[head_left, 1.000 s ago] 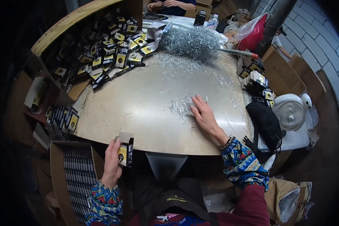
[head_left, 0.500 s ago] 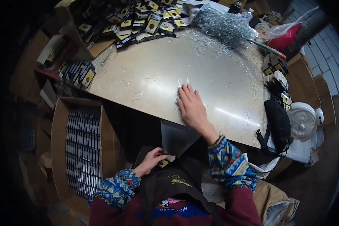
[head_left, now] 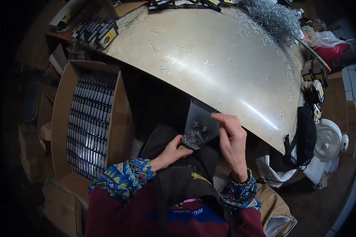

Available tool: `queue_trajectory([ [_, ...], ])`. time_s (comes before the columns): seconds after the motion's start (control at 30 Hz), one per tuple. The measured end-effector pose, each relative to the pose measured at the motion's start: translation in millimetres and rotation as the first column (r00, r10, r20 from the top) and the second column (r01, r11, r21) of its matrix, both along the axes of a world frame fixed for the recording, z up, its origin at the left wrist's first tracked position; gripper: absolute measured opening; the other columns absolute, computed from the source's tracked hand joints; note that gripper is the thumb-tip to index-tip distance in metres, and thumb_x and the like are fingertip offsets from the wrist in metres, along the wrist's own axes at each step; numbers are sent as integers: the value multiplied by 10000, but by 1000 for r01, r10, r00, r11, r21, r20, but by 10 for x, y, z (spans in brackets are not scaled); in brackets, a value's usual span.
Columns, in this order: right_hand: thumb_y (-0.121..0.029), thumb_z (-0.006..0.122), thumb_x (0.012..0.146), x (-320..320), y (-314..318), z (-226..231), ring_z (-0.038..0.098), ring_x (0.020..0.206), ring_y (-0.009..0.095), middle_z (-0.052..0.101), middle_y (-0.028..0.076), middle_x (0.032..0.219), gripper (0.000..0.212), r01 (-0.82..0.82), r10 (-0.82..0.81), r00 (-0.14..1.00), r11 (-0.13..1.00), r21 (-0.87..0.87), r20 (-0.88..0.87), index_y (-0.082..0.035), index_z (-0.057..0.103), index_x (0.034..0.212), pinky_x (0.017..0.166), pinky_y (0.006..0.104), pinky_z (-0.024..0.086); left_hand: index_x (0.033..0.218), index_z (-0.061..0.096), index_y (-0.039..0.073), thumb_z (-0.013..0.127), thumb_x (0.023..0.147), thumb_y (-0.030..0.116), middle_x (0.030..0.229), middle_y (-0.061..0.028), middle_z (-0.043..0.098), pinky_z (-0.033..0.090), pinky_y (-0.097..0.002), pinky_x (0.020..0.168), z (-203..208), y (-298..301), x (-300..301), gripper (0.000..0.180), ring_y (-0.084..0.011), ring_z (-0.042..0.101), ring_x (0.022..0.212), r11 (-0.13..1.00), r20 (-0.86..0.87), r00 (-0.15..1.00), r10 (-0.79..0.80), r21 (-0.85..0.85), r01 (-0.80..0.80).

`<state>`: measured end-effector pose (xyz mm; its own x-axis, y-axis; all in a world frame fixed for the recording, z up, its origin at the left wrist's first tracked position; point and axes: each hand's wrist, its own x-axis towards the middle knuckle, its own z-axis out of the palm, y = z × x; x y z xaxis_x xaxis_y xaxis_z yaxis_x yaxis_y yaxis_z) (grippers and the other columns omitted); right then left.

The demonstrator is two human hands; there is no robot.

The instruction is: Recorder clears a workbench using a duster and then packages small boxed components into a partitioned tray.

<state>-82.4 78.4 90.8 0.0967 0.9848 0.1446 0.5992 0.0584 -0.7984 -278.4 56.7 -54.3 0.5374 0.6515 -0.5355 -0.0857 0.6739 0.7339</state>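
A grey sheet-like chute (head_left: 197, 108) slopes down from the table's near edge toward my lap. Small bent wire hooks (head_left: 196, 137) lie heaped at its lower end. My left hand (head_left: 171, 153) is closed on a small box (head_left: 182, 147) with a yellow face, held at the chute's lower mouth; the fingers cover most of it. At the chute's right upper edge is my right hand (head_left: 232, 138), fingers bent and together; whatever they may hold is hidden. More wire hooks (head_left: 211, 63) are scattered over the pale table (head_left: 178, 27).
An open carton (head_left: 118, 118) of tightly packed small boxes stands at the left. A large heap of wire hooks (head_left: 269, 19) lies at the table's far right. Small black-and-yellow boxes (head_left: 106, 34) sit at the far left corner. A white fan (head_left: 327, 140) and black bag (head_left: 302, 134) are at the right.
My right hand has come off the tabletop, back to the chute, and its fingers have curled. Wire hooks now lie in the chute. The view has shifted nearer; my left hand stays at the chute's lower end.
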Motion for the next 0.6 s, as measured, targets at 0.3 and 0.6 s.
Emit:
queue_trajectory([
  [0.3, 12, 608, 693, -320, -467, -793, 544, 931, 334, 565, 155, 1069, 415, -431, 499, 800, 864, -259, 333, -6, 590, 1107, 763, 384, 465, 1193, 379, -15, 765, 707, 228, 1095, -239, 553, 395, -449, 875, -12, -111, 13, 666, -394, 530, 1092, 718, -606, 795, -29, 541, 439],
  [0.6, -30, 609, 842, -426, -514, -582, 584, 1072, 370, 552, 214, 1260, 393, -460, 469, 883, 862, -211, -7, 13, 550, 1228, 898, 384, 501, 1179, 436, -4, 761, 694, 154, 1031, -207, 585, 510, -403, 771, -76, -105, -359, 605, -380, 616, 944, 502, -570, 816, 103, 738, 452],
])
